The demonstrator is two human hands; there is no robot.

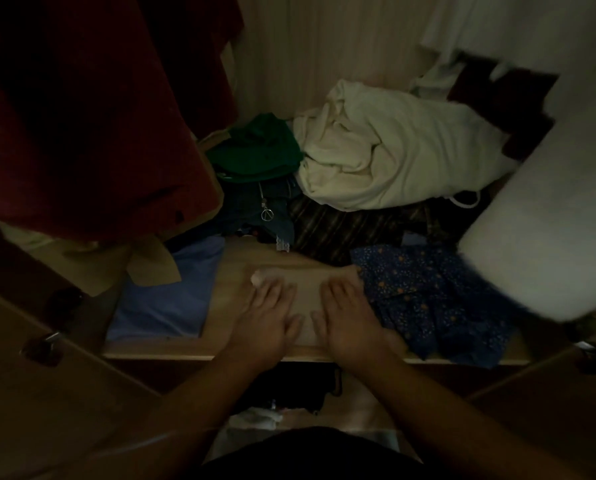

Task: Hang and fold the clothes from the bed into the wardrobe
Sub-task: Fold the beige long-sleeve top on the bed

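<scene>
Both hands lie flat, fingers straight, on a folded tan garment (307, 278) that rests on the wardrobe shelf (220, 348). My left hand (267, 318) presses its left half and my right hand (350, 320) presses its right half. The garment nearly matches the wood in this dim light. A folded dark blue floral cloth (435, 303) lies just right of my right hand. A folded light blue garment (171, 292) lies to the left.
Behind lie a crumpled cream cloth (386, 150), a green garment (258, 150), dark denim with a key ring (267, 213) and a striped cloth (341, 223). A red coat (81, 116) hangs at left, a white garment (549, 220) at right. Wardrobe doors (29, 393) stand open.
</scene>
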